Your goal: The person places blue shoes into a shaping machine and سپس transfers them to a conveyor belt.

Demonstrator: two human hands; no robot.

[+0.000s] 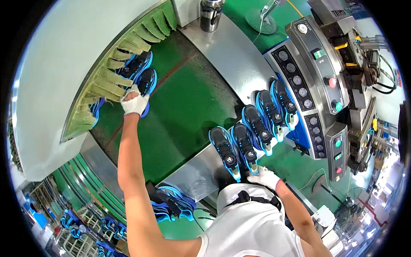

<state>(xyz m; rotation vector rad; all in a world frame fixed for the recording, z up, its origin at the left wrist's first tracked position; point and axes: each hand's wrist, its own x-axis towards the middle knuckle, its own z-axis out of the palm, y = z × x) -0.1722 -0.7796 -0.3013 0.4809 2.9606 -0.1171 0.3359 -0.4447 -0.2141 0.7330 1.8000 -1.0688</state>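
Note:
My left hand (pixel 136 103), in a white glove, reaches across a green conveyor belt (pixel 180 115). Its fingers are closed on the near end of a black shoe with a blue sole (pixel 147 80). Right beside that one lies another such shoe (pixel 136 64), partly under a fringed curtain (pixel 115 77). My right hand (pixel 265 177), also gloved, is low at the right, its fingers curled at the lower end of a black-and-blue shoe (pixel 243 141). This shoe stands in a row with several alike along the metal edge. The fingertips of both hands are partly hidden.
A metal ledge (pixel 239 55) with a steel flask (pixel 210 15) borders the belt. To the right stands a machine panel (pixel 306 77) with gauges and buttons. More shoes (pixel 173 201) hang below the belt's near edge. Racks (pixel 81 218) fill the lower left.

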